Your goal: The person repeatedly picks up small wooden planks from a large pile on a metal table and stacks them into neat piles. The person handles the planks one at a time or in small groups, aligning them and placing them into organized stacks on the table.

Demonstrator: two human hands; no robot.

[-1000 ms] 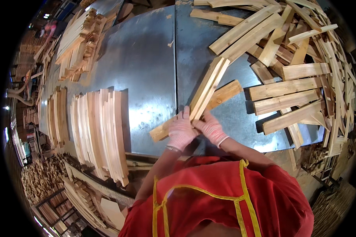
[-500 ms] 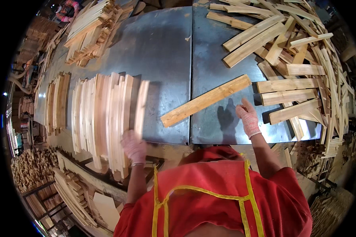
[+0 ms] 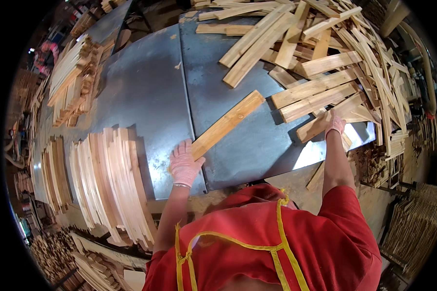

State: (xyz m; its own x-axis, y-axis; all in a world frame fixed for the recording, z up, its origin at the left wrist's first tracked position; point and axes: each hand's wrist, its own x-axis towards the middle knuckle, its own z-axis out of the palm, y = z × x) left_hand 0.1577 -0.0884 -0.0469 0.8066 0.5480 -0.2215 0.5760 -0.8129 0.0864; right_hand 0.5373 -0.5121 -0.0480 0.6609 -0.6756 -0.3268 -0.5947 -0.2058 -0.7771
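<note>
Your head camera, at the near side of the tabletop (image 3: pixel 162 106), looks steeply down and across it from close, through fisheye lens.

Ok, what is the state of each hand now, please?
Left hand: at the lone board's near end; grip unclear.
Right hand: on another board; grip unclear.

On my grey table (image 3: pixel 141 72), one board (image 3: pixel 228 125) lies at centre, stacks (image 3: pixel 111 179) at left, a jumbled pile (image 3: pixel 331 64) upper right.
</note>
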